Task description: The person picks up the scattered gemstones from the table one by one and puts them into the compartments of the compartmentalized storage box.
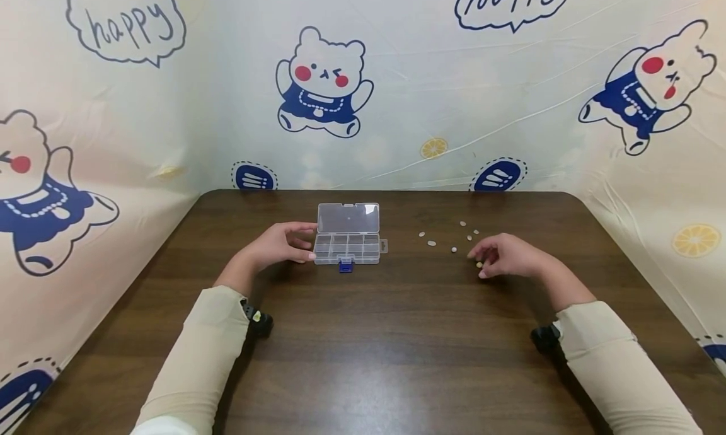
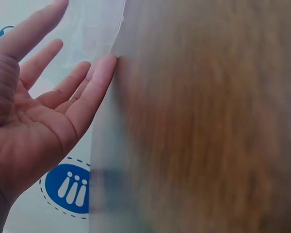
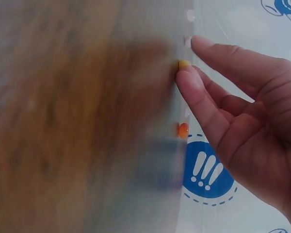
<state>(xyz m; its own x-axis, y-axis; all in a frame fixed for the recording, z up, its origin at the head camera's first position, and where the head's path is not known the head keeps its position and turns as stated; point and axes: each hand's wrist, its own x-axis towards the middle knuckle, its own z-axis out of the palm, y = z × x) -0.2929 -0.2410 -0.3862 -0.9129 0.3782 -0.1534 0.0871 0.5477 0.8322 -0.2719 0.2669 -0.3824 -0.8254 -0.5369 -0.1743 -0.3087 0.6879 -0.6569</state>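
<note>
A clear plastic compartment box with a blue latch lies on the table, its lid raised at the back. At its left side is my left hand, thumb tip touching the front corner, fingers loosely extended by the lid's edge; the left wrist view shows the palm. Over on the right, my right hand reaches down with thumb and index finger apart around a small yellow pill. One fingertip appears to touch the pill. Compartment contents are too small to tell.
Several small pale pills, among them a white one and an oval one, lie scattered between box and right hand. An orange pill shows in the right wrist view. A printed cloth hangs behind the brown table.
</note>
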